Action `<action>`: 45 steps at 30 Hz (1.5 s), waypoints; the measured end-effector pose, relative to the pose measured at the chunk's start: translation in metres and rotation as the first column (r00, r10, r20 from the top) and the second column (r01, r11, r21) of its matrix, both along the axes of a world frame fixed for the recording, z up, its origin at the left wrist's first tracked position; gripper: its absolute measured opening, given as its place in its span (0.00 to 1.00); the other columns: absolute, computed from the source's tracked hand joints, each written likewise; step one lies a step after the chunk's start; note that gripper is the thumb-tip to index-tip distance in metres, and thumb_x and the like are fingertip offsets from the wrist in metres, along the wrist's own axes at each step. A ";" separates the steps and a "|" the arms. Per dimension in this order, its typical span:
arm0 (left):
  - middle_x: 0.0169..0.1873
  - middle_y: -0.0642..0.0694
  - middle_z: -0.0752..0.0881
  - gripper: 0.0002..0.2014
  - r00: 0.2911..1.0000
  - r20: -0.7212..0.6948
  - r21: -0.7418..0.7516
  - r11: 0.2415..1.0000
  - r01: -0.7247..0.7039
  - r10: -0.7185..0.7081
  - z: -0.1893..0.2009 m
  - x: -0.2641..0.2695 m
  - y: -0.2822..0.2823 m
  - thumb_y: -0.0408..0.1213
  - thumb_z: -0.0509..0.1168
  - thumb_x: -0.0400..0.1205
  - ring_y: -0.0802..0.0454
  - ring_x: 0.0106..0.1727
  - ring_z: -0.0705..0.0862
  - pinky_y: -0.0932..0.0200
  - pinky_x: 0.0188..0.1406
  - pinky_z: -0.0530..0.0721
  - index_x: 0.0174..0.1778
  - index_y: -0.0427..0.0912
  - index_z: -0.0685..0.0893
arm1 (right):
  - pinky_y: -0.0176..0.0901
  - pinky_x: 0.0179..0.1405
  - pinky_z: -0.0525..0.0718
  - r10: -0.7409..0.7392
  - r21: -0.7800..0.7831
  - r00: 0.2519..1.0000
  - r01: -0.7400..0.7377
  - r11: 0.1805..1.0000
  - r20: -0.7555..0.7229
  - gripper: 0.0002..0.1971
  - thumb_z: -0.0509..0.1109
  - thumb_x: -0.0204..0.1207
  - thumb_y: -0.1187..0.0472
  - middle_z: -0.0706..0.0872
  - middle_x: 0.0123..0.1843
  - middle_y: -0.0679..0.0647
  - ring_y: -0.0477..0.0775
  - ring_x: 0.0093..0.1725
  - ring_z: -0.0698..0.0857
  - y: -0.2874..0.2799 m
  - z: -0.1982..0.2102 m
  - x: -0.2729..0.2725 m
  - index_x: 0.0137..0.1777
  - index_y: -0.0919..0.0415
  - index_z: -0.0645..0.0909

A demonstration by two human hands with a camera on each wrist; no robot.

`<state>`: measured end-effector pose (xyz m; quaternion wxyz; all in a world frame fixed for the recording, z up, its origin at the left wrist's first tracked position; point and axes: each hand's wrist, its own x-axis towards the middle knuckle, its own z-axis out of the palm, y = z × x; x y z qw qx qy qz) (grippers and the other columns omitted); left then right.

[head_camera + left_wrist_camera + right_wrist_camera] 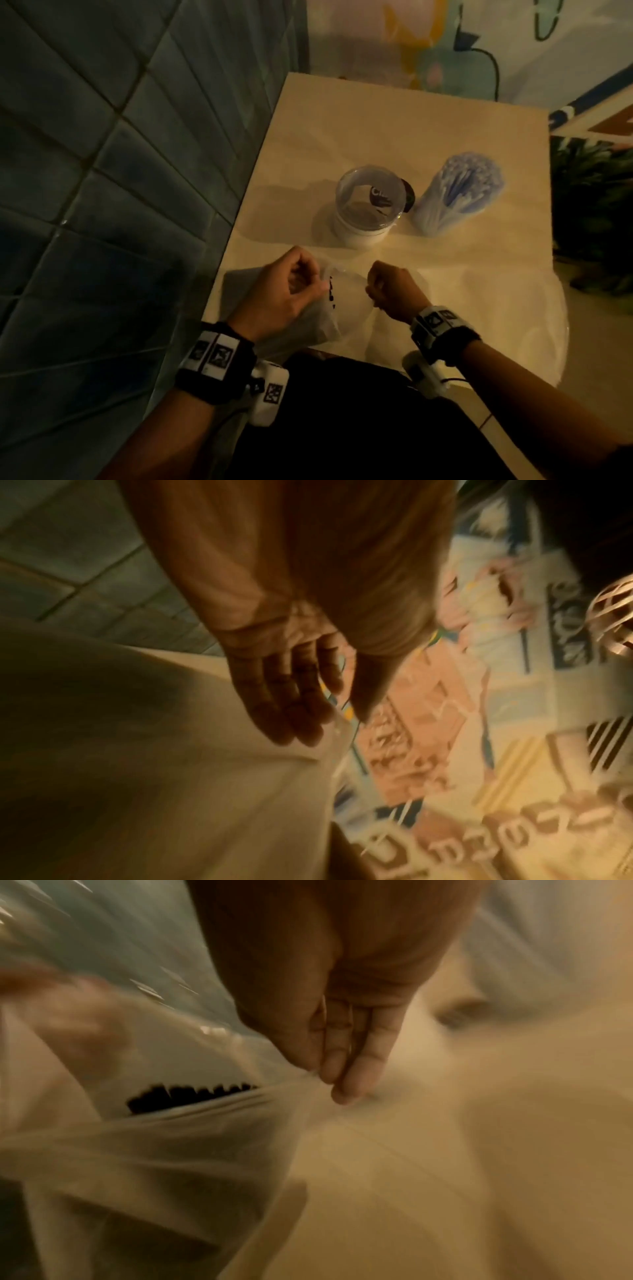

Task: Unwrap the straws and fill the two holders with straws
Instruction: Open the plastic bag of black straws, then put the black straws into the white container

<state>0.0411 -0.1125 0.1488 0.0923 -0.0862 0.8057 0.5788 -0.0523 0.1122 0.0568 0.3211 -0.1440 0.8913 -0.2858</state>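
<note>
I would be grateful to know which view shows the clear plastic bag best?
The right wrist view: the clear plastic bag fills it, pinched by the right hand. The head view shows it small between both hands; the left wrist view shows only a blurred edge.

L hand & R hand both pinching, fingers curled.

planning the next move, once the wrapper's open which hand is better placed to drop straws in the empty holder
Left, probably: the empty holder stands ahead, nearer the left hand; the right hand faces the full holder. Both pinch the wrapper.
</note>
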 end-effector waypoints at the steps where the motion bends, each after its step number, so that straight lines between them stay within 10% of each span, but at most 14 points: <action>1: 0.44 0.49 0.83 0.10 1.000 0.008 -0.071 0.997 0.028 -0.028 -0.020 0.001 -0.007 0.34 0.73 0.79 0.54 0.46 0.84 0.55 0.52 0.85 0.48 0.40 0.78 | 0.58 0.45 0.89 -0.037 0.041 0.999 0.035 0.999 0.037 0.06 0.71 0.76 0.62 0.88 0.38 0.52 0.55 0.38 0.89 0.003 -0.014 0.003 0.43 0.50 0.77; 6: 0.83 0.51 0.55 0.45 0.913 0.398 -0.514 0.802 0.304 -0.091 -0.117 0.035 -0.053 0.49 0.80 0.70 0.43 0.84 0.57 0.31 0.78 0.64 0.81 0.53 0.63 | 0.52 0.49 0.85 -0.157 0.178 0.978 0.131 0.975 0.140 0.07 0.73 0.77 0.57 0.89 0.47 0.59 0.62 0.49 0.87 0.008 -0.048 0.015 0.48 0.61 0.83; 10: 0.83 0.56 0.27 0.67 0.810 0.568 -0.548 0.667 0.505 -0.146 -0.153 0.046 -0.047 0.62 0.81 0.61 0.42 0.84 0.28 0.17 0.75 0.48 0.84 0.64 0.36 | 0.44 0.45 0.83 -0.239 0.033 0.942 0.238 0.971 0.235 0.14 0.78 0.74 0.54 0.90 0.43 0.52 0.51 0.41 0.88 0.002 -0.053 0.021 0.59 0.55 0.87; 14: 0.86 0.51 0.43 0.62 0.870 0.475 -0.640 0.627 0.445 -0.132 -0.163 0.034 -0.047 0.62 0.79 0.62 0.40 0.86 0.39 0.23 0.78 0.54 0.86 0.60 0.45 | 0.42 0.48 0.80 -0.172 0.008 0.948 0.176 0.984 0.268 0.26 0.75 0.74 0.64 0.89 0.54 0.55 0.52 0.47 0.87 -0.018 -0.058 0.026 0.73 0.53 0.76; 21: 0.72 0.50 0.74 0.43 0.915 0.305 -0.751 0.524 0.401 -0.263 -0.162 0.012 -0.066 0.63 0.77 0.64 0.42 0.73 0.69 0.37 0.77 0.61 0.75 0.55 0.73 | 0.47 0.53 0.82 -0.232 0.006 0.949 0.237 0.972 0.215 0.23 0.69 0.73 0.70 0.87 0.62 0.59 0.61 0.58 0.86 -0.041 -0.061 0.026 0.69 0.60 0.80; 26: 0.79 0.47 0.64 0.46 0.934 0.276 -0.730 0.583 0.357 -0.227 -0.163 0.006 -0.063 0.61 0.78 0.65 0.41 0.80 0.61 0.35 0.81 0.56 0.78 0.54 0.69 | 0.50 0.64 0.82 -0.085 0.111 0.964 0.059 0.992 0.251 0.29 0.72 0.77 0.62 0.80 0.70 0.55 0.58 0.68 0.81 -0.031 -0.080 0.023 0.78 0.57 0.72; 30: 0.86 0.49 0.44 0.62 0.898 0.364 -0.681 0.587 0.438 -0.247 -0.167 -0.001 -0.050 0.65 0.78 0.62 0.43 0.87 0.42 0.29 0.82 0.40 0.86 0.57 0.46 | 0.54 0.70 0.81 0.065 0.174 0.972 -0.106 0.979 0.225 0.38 0.76 0.74 0.54 0.76 0.75 0.59 0.60 0.71 0.79 -0.032 -0.106 0.036 0.82 0.60 0.65; 36: 0.86 0.53 0.37 0.67 0.850 0.470 -0.645 0.564 0.515 -0.239 -0.172 -0.012 -0.047 0.72 0.75 0.59 0.45 0.86 0.34 0.23 0.79 0.38 0.85 0.60 0.38 | 0.55 0.73 0.78 0.036 0.101 0.977 -0.058 0.993 0.212 0.29 0.74 0.77 0.61 0.79 0.74 0.61 0.62 0.72 0.79 -0.034 -0.097 0.025 0.78 0.63 0.72; 41: 0.86 0.52 0.38 0.67 0.858 0.497 -0.643 0.611 0.463 -0.127 -0.169 -0.006 -0.046 0.71 0.75 0.60 0.45 0.86 0.34 0.23 0.80 0.43 0.85 0.59 0.37 | 0.44 0.39 0.90 -0.088 -0.033 0.943 0.104 0.994 0.319 0.16 0.73 0.73 0.71 0.89 0.47 0.51 0.54 0.39 0.90 -0.021 -0.077 -0.003 0.60 0.58 0.84; 45: 0.86 0.51 0.35 0.68 0.840 0.537 -0.638 0.610 0.469 -0.084 -0.170 -0.007 -0.039 0.73 0.74 0.60 0.43 0.86 0.33 0.22 0.79 0.44 0.85 0.58 0.34 | 0.49 0.56 0.84 -0.062 -0.045 0.966 0.076 0.996 0.249 0.17 0.71 0.78 0.60 0.86 0.61 0.57 0.58 0.58 0.86 -0.040 -0.083 0.003 0.67 0.61 0.82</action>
